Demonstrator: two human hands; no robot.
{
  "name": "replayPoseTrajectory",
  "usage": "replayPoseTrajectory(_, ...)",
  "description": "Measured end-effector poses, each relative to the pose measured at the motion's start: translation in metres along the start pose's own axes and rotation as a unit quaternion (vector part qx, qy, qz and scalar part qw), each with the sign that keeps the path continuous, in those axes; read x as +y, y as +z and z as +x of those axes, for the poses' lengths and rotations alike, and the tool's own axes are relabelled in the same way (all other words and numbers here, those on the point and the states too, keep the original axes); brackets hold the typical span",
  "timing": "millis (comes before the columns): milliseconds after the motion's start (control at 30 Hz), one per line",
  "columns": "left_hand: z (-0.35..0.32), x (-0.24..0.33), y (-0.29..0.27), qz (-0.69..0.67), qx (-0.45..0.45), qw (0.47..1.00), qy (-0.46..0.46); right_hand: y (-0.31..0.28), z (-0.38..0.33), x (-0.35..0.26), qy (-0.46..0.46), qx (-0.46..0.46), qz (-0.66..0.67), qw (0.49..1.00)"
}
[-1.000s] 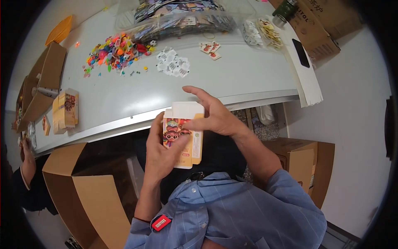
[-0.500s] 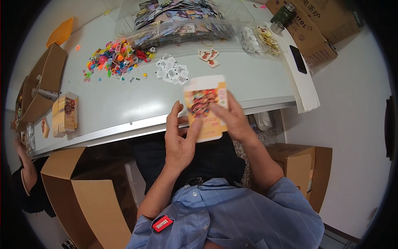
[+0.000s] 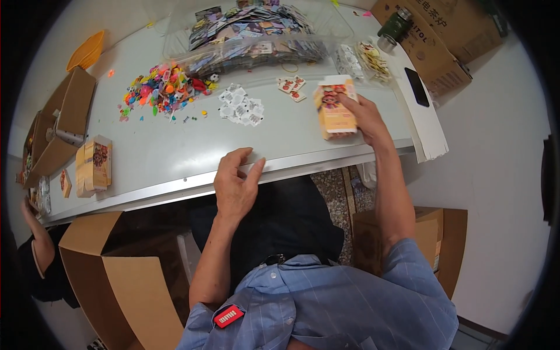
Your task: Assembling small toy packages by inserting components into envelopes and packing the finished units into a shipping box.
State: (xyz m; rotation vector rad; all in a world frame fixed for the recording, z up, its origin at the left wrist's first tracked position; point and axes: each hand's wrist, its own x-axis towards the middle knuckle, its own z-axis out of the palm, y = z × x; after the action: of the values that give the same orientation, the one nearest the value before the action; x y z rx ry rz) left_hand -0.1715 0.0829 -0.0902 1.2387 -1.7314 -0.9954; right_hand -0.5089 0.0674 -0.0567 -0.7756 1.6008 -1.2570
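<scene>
My right hand (image 3: 364,116) grips a yellow cardboard box (image 3: 338,119) with a colourful cartoon print and a white upper flap, its thumb across the front. The box is over the right part of the table, near the front edge; whether it touches the table I cannot tell. My left hand (image 3: 236,185) is empty at the table's front edge, with thumb and fingers apart. Beyond the hands lie a pile of small white packets (image 3: 242,106) and a few small cards with red prints (image 3: 291,87). More yellow boxes (image 3: 94,166) stand together at the left.
A heap of colourful small toys (image 3: 160,87) lies in front of a clear bin (image 3: 175,35) full of shiny packets. A phone (image 3: 416,87) and a green flask (image 3: 396,24) are at the right. Open cartons (image 3: 137,291) stand below the table. Another person's arm (image 3: 38,230) shows far left.
The yellow box was between both hands over my lap. My right hand has carried it away to the right over the table, and my left hand has let go and moved slightly left.
</scene>
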Motion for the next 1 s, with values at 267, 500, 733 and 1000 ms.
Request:
replayPoseTrajectory(267, 0.007, -0.015, 0.001, -0.060, 0.016, 0.998, -0.033, 0.023, -0.004, 0.005, -0.110, 0.049, -0.202, 0.972)
replayPoseTrajectory(500, 0.008, -0.018, 0.004, -0.070, 0.032, 0.996, -0.033, 0.020, -0.009, 0.006, -0.163, 0.154, -0.404, 0.887)
replayPoseTrajectory(733, 0.006, -0.019, 0.004, -0.093, 0.026, 0.995, -0.038, 0.039, -0.031, -0.008, -0.163, 0.231, -0.422, 0.861)
replayPoseTrajectory(1000, 0.002, -0.011, 0.000, -0.084, 0.023, 0.996, -0.035, 0.061, -0.024, -0.006, -0.142, 0.172, -0.483, 0.847)
